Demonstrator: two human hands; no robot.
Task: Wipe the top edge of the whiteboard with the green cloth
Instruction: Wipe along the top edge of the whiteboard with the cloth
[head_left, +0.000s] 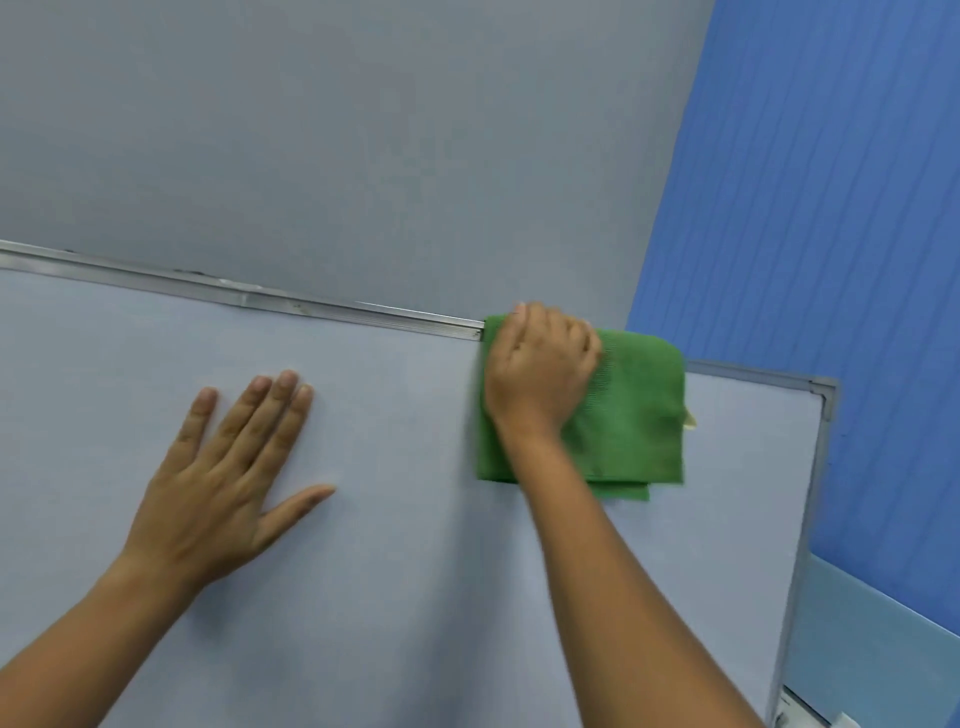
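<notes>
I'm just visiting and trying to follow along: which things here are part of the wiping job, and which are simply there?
Part of the job:
- green cloth, draped over the top edge
- whiteboard and its metal top edge
- right hand, pressing the cloth onto the edge
- left hand, flat on the board

Simply there:
- grey wall
- blue wall

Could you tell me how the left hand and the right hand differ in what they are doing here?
The left hand lies flat and open on the whiteboard; the right hand curls over the green cloth at the top edge. The left sits lower and holds nothing. Both touch the board.
</notes>
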